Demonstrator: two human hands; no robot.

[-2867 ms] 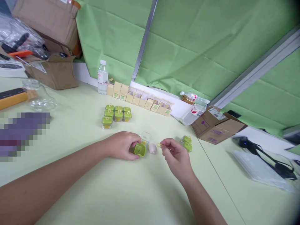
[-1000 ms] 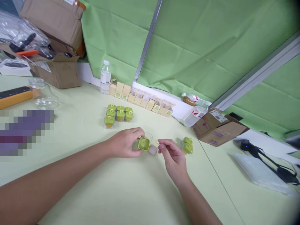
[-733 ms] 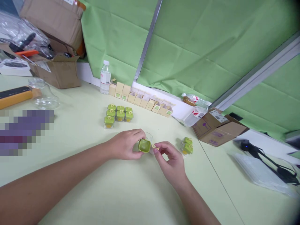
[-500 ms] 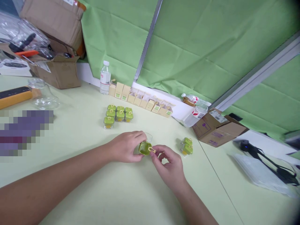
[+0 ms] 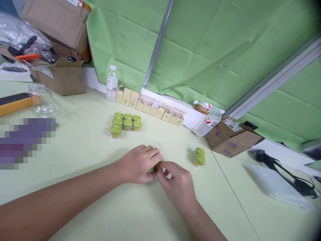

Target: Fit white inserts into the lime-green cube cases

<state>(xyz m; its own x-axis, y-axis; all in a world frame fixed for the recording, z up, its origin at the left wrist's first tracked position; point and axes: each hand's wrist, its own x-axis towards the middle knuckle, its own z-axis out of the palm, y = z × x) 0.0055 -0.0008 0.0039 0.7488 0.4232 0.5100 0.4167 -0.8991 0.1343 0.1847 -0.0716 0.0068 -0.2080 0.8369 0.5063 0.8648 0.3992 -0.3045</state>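
Between my hands is a small green lid (image 5: pixel 155 168), mostly covered by fingers, its hollow inner side partly showing. My left hand (image 5: pixel 141 163) grips it from the left with fingers curled over the top. From the right, my right hand (image 5: pixel 177 180) pinches its edge, where the yellow loop is now hidden. Just behind the fingers stands a clear square jar (image 5: pixel 157 146), partly covered. Several lidded jars (image 5: pixel 127 124) with green tops and yellow loops are grouped beyond my left hand. More lidded jars (image 5: pixel 200 158) sit to the right of my right hand.
A row of small beige boxes (image 5: pixel 150 107) lines the back of the table, beside an upright water bottle (image 5: pixel 111 83). Other bottles (image 5: pixel 209 124) lie near a cardboard box (image 5: pixel 232 137) at right. A glass vessel (image 5: pixel 46 103) and yellow-black object (image 5: pixel 15 103) are at left.
Both hands have come closer together and slightly nearer to me. My left fingers have folded over the lid, and the yellow loop, visible before, is covered by my right fingers.
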